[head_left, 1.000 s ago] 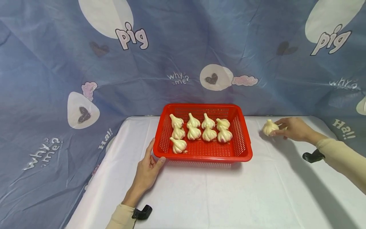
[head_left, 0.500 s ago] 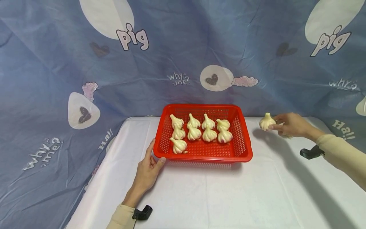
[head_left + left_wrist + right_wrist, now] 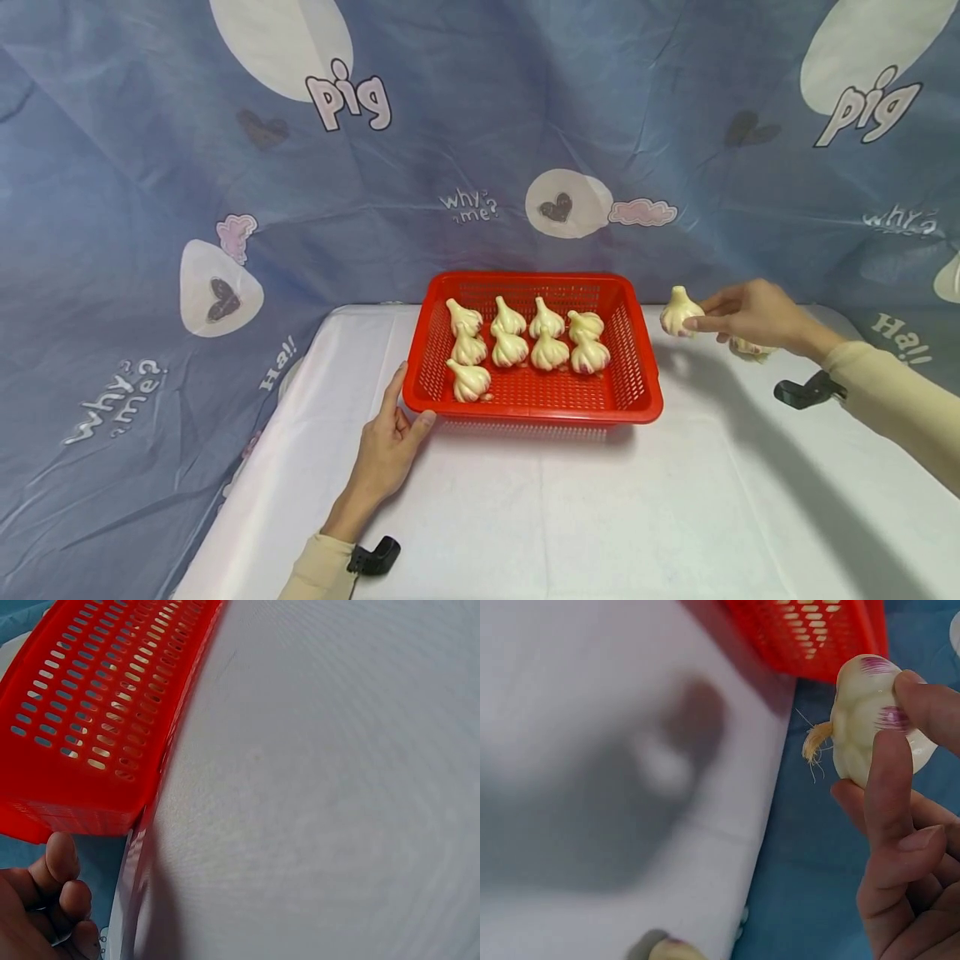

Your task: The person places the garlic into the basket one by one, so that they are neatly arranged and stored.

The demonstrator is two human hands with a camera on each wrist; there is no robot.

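A red plastic basket (image 3: pixel 532 412) stands on the white cloth with several garlic bulbs (image 3: pixel 550 353) inside, mostly in two rows. My left hand (image 3: pixel 386 454) holds the basket's near left corner, index finger along the left side and thumb at the front rim. In the left wrist view, curled fingertips (image 3: pixel 63 859) show beside the basket's end. Off the basket's right side, my right hand (image 3: pixel 757 317) pinches a garlic bulb (image 3: pixel 681 313) between thumb and fingers, stem up. In the right wrist view, roots hang from that bulb (image 3: pixel 859 724), held above the cloth.
Another garlic bulb (image 3: pixel 750 347) lies on the cloth below the right hand, partly hidden by it. A blue printed curtain (image 3: pixel 480 150) rises behind the table's back edge and runs down the left side. The white tablecloth (image 3: pixel 600 517) spreads in front of the basket.
My right hand has lifted the garlic bulb off the cloth and carried it left toward the basket, uncovering another bulb beneath. The left hand and basket have stayed in place.
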